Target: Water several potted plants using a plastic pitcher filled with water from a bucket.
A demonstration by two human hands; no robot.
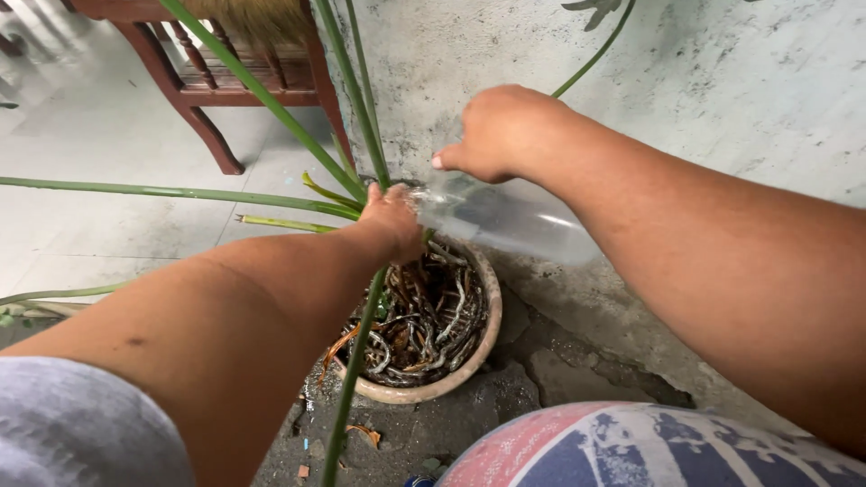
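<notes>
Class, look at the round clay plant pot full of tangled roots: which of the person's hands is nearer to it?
Left. The left hand is just over the round clay plant pot's far rim among the stems; the right hand is higher, toward the wall.

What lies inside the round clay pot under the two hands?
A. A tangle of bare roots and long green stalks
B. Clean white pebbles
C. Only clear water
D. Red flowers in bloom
A: the clay pot holds a tangle of roots, and green stalks rise from it beneath the left hand and right hand.
</notes>
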